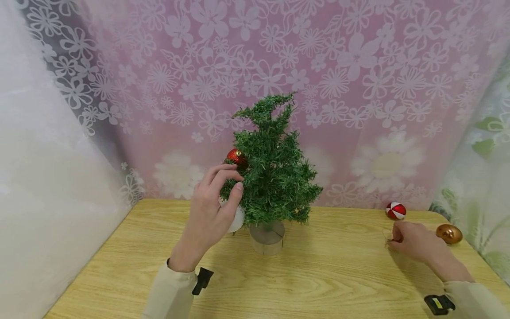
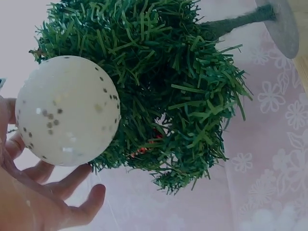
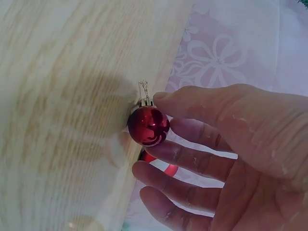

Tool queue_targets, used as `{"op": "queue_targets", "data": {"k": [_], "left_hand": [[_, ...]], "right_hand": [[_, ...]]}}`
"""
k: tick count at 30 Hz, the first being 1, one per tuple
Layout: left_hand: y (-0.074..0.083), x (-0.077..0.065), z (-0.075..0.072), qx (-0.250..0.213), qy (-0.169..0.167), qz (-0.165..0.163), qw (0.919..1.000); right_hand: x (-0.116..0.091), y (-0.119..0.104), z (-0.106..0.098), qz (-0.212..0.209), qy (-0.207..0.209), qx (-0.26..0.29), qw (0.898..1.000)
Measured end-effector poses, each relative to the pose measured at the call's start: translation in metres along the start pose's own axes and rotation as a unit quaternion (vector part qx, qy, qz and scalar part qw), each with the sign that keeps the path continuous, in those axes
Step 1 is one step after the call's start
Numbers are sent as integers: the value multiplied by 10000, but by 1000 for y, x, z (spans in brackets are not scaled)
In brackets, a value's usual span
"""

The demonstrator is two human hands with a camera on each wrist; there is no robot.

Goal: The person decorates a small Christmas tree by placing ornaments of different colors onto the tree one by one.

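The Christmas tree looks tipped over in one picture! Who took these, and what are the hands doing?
There's no robot, just a person's bare left hand and right hand. One picture looks down from the person's head. The others are taken from each wrist, so the Christmas tree looks tipped in the left one. Really, it stands upright on the table, with a glittery red bauble in its branches. On the right lie a red-and-white bauble and a gold bauble. The left hand is beside a spotted white bauble; I can't tell whether they touch. The right hand holds a shiny red bauble.
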State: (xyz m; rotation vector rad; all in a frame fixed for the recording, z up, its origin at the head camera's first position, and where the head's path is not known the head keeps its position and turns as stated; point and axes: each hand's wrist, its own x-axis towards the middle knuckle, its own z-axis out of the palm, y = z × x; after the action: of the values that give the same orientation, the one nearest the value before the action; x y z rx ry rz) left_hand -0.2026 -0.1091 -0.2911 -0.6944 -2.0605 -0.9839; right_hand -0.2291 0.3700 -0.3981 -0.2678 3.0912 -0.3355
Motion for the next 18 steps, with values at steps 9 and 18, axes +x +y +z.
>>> {"op": "queue_targets", "data": {"k": [9,18], "left_hand": [[-14,4,-1,-614,-206,204,9977],[-25,5,0,-979,-326,97,9946]], "right_hand": [[-1,4,3,-17,-92,45,9999],[-3,6,1,-11,-259,55,9996]]}}
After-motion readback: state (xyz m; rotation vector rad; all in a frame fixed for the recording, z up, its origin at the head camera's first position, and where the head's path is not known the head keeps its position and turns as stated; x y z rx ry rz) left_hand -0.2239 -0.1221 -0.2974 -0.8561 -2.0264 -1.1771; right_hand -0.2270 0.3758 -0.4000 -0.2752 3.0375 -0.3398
